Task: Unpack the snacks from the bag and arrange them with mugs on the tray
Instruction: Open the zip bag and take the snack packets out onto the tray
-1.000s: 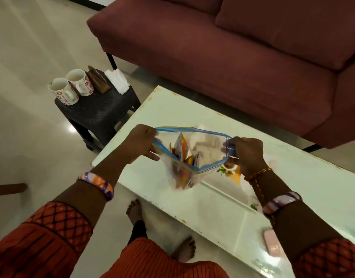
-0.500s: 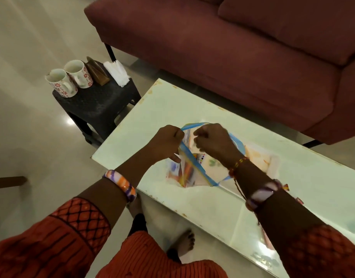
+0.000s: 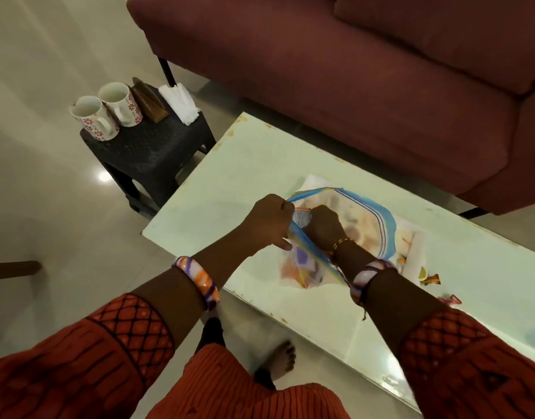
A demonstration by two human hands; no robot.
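1. Gripping the near rim of the bag (image 3: 367, 225), the left hand (image 3: 267, 220) has its fingers curled tight on the blue zip edge, as it did half a second ago.
2. Right hand (image 3: 323, 226): now sunk inside the bag mouth, where half a second ago it pinched the rim beside the left hand; fingers closed around a snack packet (image 3: 302, 217) with a grey striped end, which shows between the two hands.
3. Bag: one, clear plastic with a blue zip rim, mouth now spread wide and lying over the tray (image 3: 416, 252) on the table (image 3: 217, 189); a second ago it was held up and stretched between both hands.
4. Snacks in the bag: orange, yellow and purple packets bunched at the bag's bottom, below the wrists; count cannot be told through the plastic.
5. Loose wrapped sweets (image 3: 431, 279): two, on the table just right of the tray.
6. Tray: one, white, mostly covered by the bag.
7. Mugs (image 3: 93, 117): two, white with red flowers, touching side by side on the black stool (image 3: 151, 146), well apart from the hands.
8. Stool also bears one brown holder (image 3: 148, 99) and one bundle of white napkins (image 3: 180, 102).
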